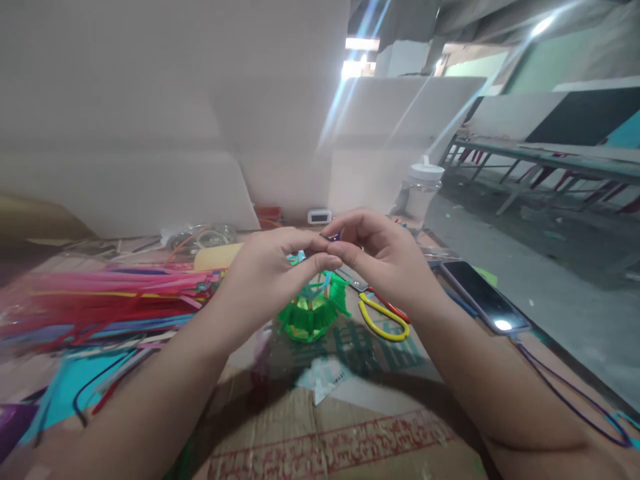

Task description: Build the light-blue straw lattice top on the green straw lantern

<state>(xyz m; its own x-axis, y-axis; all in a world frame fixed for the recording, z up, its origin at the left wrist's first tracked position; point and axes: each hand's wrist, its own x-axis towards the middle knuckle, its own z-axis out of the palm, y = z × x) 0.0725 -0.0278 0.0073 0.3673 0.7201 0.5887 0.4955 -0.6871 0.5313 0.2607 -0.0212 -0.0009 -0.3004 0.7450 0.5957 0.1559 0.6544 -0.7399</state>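
Green fuzzy piece (311,321) stands on the surface (280,417), round body apparently shaped, top partly hidden by fingers. Left hand (267,280) and right hand (390,260) meet over it, fingertips pinched on a small dark bit (332,237). Many strips (130,293) lie loose, left; scissors (384,331) rest just right. How much remains, cannot tell.

Our bare forearms (175,377) slant inward and away; our left hand (270,270) and right hand (387,250) meet at the fingertips, thumbs and index fingers drawn close, right knuckles arched higher.
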